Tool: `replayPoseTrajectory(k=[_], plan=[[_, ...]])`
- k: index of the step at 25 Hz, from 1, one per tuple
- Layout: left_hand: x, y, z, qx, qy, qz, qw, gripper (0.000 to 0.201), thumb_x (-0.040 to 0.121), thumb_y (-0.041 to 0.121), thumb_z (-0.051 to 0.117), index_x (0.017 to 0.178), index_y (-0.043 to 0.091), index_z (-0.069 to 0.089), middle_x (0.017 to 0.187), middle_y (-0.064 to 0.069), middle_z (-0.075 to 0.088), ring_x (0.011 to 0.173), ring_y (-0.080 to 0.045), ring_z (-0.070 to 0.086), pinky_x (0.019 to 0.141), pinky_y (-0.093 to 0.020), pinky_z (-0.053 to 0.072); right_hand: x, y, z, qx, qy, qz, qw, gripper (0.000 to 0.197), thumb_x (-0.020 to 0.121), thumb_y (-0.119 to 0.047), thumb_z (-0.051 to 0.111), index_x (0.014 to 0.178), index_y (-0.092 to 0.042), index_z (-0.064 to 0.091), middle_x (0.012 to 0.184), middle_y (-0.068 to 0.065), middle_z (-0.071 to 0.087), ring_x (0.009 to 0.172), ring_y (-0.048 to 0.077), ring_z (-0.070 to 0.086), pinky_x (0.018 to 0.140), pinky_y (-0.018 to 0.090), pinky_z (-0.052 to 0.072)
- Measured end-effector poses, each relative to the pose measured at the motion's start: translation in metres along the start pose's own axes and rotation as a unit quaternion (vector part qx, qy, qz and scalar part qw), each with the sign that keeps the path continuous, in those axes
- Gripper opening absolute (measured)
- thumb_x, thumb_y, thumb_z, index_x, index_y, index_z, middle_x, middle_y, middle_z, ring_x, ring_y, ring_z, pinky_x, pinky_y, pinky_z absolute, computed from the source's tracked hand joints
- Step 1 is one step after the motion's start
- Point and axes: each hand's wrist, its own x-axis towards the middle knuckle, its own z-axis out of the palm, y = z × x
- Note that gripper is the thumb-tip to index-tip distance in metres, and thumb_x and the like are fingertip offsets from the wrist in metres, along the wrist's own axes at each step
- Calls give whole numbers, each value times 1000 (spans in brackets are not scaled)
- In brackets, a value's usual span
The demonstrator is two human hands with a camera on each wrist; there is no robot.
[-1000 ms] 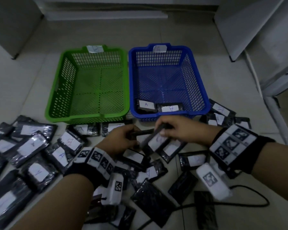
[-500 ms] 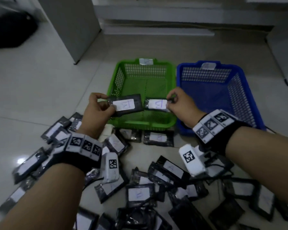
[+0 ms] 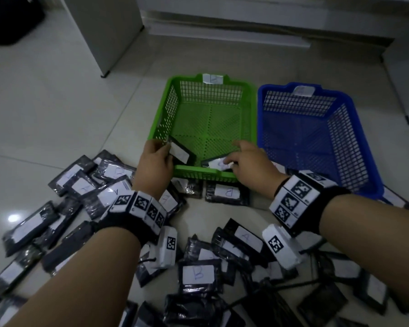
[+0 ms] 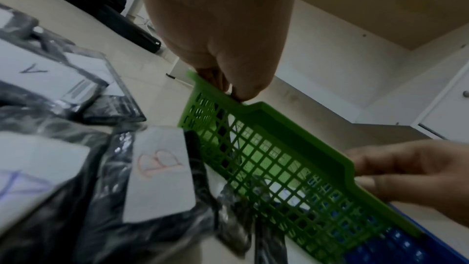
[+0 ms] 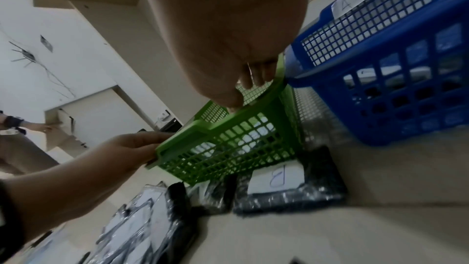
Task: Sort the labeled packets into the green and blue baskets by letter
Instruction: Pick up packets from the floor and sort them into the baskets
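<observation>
Both hands work at the near wall of the green basket (image 3: 204, 128), which carries a paper tag that appears to read B on its far rim; the blue basket (image 3: 316, 135) stands just beside it on the right and carries a tag marked A, legible in the right wrist view. The left hand (image 3: 155, 166) pinches a black labeled packet (image 3: 181, 152) by one end between thumb and fingers, the packet tilted with its lower end already inside the near left corner of the green basket. The right hand (image 3: 246, 161) has its fingers loosely spread over a second packet (image 3: 216, 164) lying on the basket floor against the near wall; whether the fingertips grip it or only touch it cannot be told. To complete the step well, lower the left packet until it lies flat before letting go, keep its white label upward so that the letter can be checked, and lift both hands straight up to avoid dragging a packet over the rim. Count: two baskets, one green and one blue; two packets visible in the green basket; none visible in the blue basket from the head view; well over twenty unsorted packets scattered on the tiled floor (image 3: 57, 102), too overlapped for an exact count.
</observation>
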Motion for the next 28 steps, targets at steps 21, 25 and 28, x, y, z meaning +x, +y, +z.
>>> replayPoseTrajectory(k=[21, 25, 28], plan=[[-75, -18, -13, -215, -188, -111, 952, 43, 70, 23, 82, 108, 28, 63, 110, 5, 65, 98, -12, 62, 92, -27, 49, -58, 2, 53, 4, -67, 11, 998, 34, 82, -18, 67, 114, -15, 57, 115, 6, 53, 117, 28, 45, 95, 34, 37], [-48, -10, -51, -404, -225, -176, 869, 32, 85, 8, 64, 114, 21, 63, 100, -2, 66, 77, -13, 67, 67, -24, 56, -69, -11, 24, 150, -12, -48, 987, 21, 87, -18, 60, 108, -17, 58, 101, -6, 53, 97, 15, 54, 80, 29, 45], [-29, 2, -74, -523, -149, -164, 823, 43, 90, -3, 49, 129, 15, 54, 94, -11, 60, 68, -13, 63, 57, -23, 54, -61, -23, 2, 215, 63, -66, 972, 24, 86, -15, 59, 109, -9, 60, 101, 3, 55, 93, 16, 53, 75, 26, 41]])
